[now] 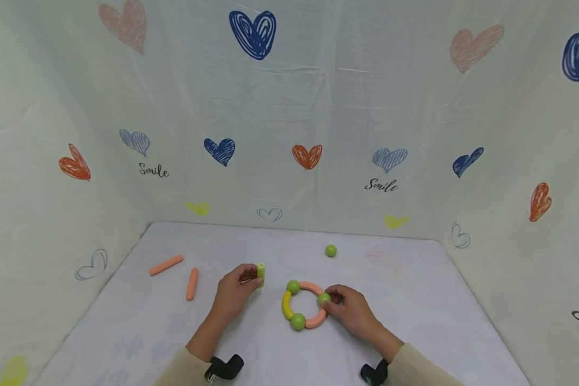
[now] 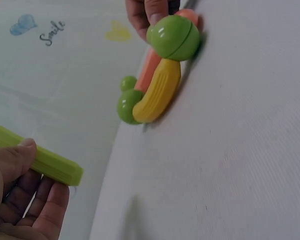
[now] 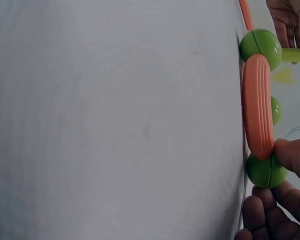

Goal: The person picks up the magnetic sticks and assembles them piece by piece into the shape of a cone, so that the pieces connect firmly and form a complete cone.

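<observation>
On the table lies a ring made of green balls joined by curved rods, one yellow rod [image 1: 287, 305] and two salmon-pink rods [image 1: 316, 321]. My right hand [image 1: 354, 312] pinches the green ball [image 1: 324, 299] on the ring's right side between thumb and fingers. To the left of the ring, my left hand [image 1: 236, 292] holds a short ridged yellow-green rod [image 2: 55, 165], raised above the table. In the head view this rod stands roughly upright. Another green ball [image 1: 297, 321] of the ring sits at its near side, and one more [image 1: 293, 287] at its far side.
Two straight salmon-pink rods [image 1: 166, 265] [image 1: 192, 284] lie on the left part of the table. A loose green ball [image 1: 331, 250] sits toward the back. A white cloth backdrop [image 1: 338, 118] with printed hearts surrounds the table's back and sides.
</observation>
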`<state>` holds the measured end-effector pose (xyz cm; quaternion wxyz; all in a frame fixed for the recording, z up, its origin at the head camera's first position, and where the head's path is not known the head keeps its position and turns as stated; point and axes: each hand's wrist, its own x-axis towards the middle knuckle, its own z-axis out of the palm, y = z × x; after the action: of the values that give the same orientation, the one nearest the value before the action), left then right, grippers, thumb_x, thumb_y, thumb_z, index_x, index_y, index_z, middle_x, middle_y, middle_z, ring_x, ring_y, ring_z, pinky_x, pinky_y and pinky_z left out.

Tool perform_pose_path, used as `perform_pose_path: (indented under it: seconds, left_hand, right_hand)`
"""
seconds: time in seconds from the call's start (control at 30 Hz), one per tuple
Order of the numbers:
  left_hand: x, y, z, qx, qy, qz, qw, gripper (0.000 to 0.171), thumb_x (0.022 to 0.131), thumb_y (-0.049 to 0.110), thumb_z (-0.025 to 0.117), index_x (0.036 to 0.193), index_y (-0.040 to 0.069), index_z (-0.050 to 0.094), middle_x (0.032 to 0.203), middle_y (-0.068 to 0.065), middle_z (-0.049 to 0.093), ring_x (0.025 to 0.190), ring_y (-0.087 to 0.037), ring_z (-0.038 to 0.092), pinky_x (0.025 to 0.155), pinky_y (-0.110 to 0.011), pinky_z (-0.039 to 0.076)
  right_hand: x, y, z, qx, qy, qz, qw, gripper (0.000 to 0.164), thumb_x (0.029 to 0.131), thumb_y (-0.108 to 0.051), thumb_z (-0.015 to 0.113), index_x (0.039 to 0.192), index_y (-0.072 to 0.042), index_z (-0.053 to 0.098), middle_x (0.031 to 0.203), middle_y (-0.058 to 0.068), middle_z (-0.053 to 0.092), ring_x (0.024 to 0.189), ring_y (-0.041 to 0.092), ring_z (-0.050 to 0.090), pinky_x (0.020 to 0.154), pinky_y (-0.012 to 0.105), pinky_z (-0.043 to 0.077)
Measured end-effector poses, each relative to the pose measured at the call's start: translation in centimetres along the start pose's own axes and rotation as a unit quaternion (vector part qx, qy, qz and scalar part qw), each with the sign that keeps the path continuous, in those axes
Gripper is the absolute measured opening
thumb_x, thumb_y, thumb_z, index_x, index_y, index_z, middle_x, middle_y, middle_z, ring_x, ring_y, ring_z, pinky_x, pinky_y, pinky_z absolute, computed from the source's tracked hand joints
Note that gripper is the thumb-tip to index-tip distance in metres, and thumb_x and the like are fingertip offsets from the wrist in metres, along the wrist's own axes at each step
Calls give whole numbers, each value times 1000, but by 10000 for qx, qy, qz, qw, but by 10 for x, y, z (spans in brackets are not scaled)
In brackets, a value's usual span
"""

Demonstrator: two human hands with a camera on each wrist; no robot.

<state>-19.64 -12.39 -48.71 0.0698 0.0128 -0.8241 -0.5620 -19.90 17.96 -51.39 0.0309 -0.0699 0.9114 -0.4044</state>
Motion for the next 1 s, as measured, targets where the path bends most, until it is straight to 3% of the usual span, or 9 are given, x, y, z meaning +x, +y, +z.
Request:
perform_pose_path:
  seconds: [0.23, 0.43, 1.0]
  left_hand:
    - [10, 16, 33, 34, -258, 201, 9995, 25, 97, 11, 76, 121, 6, 70, 115, -7, 73, 113, -25, 70, 94, -34, 61]
    - [16, 24, 53, 58, -343, 231, 9991, 24, 98, 12, 75, 121, 8, 70, 115, -5, 73, 113, -24, 69, 99, -41, 59]
    - [17, 19, 74, 294, -572, 31, 9979, 26, 97, 12, 76, 123, 11, 70, 116, -4, 73, 113, -23, 69, 98, -40, 60]
  right_hand:
    - [-1, 1, 1, 118, -16, -24, 9999, 26, 91, -23, 84, 113, -13, 75, 96, -3, 69, 88, 11, 60, 75, 27, 52]
    - [-1, 1, 2, 167, -17, -37, 9999, 28, 91, -24, 84, 114, -11, 74, 96, -3, 69, 88, 11, 61, 75, 27, 52]
    - [-2, 0, 0, 144, 3, -4, 9999, 26, 91, -25, 83, 113, -14, 74, 94, -6, 68, 87, 10, 59, 74, 25, 51]
